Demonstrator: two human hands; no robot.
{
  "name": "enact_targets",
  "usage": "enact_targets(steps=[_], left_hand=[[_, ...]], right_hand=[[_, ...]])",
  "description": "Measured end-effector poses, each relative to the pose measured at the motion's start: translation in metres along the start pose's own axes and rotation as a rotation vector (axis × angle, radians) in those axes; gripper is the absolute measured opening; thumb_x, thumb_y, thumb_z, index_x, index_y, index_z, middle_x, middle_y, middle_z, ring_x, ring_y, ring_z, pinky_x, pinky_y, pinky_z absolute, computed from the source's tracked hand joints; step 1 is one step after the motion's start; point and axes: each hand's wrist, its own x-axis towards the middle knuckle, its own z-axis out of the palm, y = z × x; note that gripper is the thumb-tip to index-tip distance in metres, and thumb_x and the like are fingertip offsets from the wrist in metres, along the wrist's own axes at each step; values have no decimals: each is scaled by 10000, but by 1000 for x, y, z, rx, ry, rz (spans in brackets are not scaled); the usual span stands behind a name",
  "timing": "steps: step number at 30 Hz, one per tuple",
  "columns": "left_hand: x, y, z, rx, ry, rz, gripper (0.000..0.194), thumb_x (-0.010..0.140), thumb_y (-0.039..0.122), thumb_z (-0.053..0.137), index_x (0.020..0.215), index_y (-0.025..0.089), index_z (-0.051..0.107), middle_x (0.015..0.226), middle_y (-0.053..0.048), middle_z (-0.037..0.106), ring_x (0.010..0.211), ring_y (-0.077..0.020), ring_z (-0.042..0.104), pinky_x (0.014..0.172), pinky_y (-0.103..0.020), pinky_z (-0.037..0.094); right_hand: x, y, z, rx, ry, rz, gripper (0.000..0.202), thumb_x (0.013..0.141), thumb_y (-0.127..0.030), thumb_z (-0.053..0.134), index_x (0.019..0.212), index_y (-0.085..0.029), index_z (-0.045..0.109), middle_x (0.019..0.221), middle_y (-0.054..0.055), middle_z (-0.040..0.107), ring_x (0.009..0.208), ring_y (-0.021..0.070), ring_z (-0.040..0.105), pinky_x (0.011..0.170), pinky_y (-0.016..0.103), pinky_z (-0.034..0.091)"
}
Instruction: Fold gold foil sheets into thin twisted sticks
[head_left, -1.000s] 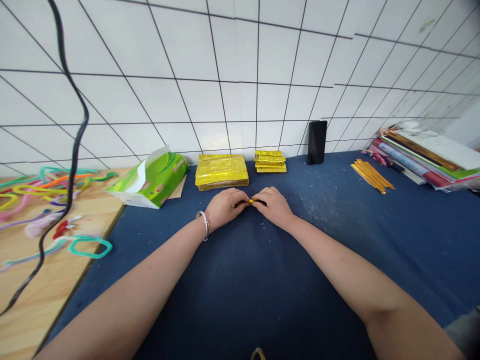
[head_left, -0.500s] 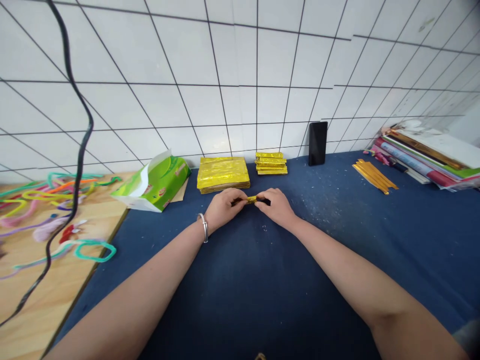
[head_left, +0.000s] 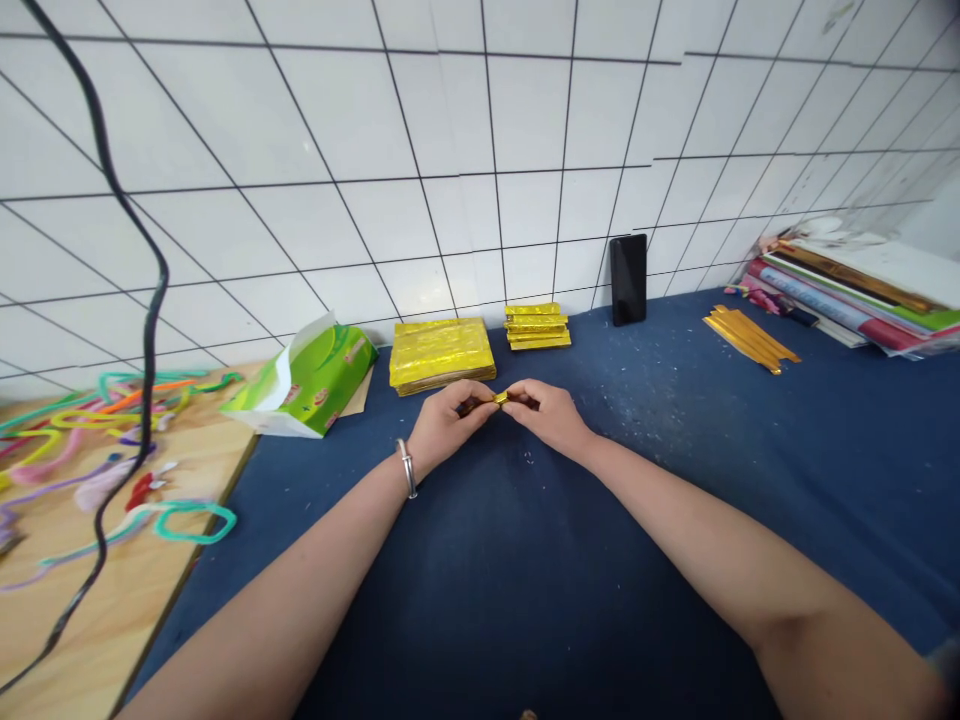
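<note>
A small gold foil piece (head_left: pixel 501 398) is pinched between both hands above the blue cloth. My left hand (head_left: pixel 450 420), with a silver bangle at the wrist, grips its left end. Thumb and fingers of my right hand (head_left: pixel 546 412) close on its right end. Most of the piece is hidden by the fingertips. Just behind my left hand lies a thick stack of gold foil sheets (head_left: pixel 441 352). A smaller pile of folded gold strips (head_left: pixel 537 327) sits behind my right hand.
A green tissue pack (head_left: pixel 319 380) lies at the left, near a wooden board (head_left: pixel 187 450) with colourful pipe cleaners. A black phone (head_left: pixel 628 280) leans on the tiled wall. Flat orange-gold strips (head_left: pixel 750 338) and a stack of books (head_left: pixel 847 300) are at the right. A black cable (head_left: pixel 154 310) hangs at left.
The view has tilted and shifted slightly. Both hands keep their pinch on the gold piece, and less of it shows between the fingertips, which are closer together.
</note>
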Motion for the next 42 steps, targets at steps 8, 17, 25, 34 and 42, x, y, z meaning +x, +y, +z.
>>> enact_targets(steps=[8, 17, 25, 34, 42], left_hand=[[0, 3, 1, 62, 28, 129, 96, 816, 271, 563, 793, 184, 596, 879, -33, 653, 800, -138, 596, 754, -284, 484], [0, 2, 1, 123, -7, 175, 46, 817, 231, 553, 819, 195, 583, 876, -22, 641, 819, -141, 579, 757, -287, 467], [0, -2, 2, 184, -52, 177, 70, 830, 236, 526, 823, 197, 583, 845, -25, 625, 811, -147, 570, 756, -287, 462], [0, -2, 2, 214, -82, 145, 64, 816, 211, 539, 851, 203, 591, 847, -19, 622, 806, -149, 560, 746, -286, 454], [0, -3, 3, 258, -108, 133, 77, 815, 190, 527, 860, 203, 589, 850, -15, 616, 802, -147, 556, 751, -281, 448]], right_hand=[[-1, 0, 0, 18, -20, -13, 201, 794, -302, 554, 960, -208, 618, 881, 10, 663, 788, 132, 602, 753, 277, 447], [0, -1, -3, -131, 10, -107, 226, 801, -303, 574, 1002, -219, 634, 810, 1, 602, 720, 115, 531, 702, 254, 411], [2, 1, -3, -261, 6, -152, 170, 806, -285, 584, 946, -217, 650, 779, 1, 561, 791, 132, 509, 753, 264, 382], [2, 3, -1, -313, -24, -128, 150, 821, -285, 564, 927, -230, 654, 790, 6, 566, 812, 144, 505, 759, 274, 371], [3, 5, -1, -371, 1, -166, 175, 816, -259, 573, 972, -222, 644, 905, 35, 593, 899, 167, 498, 816, 300, 363]])
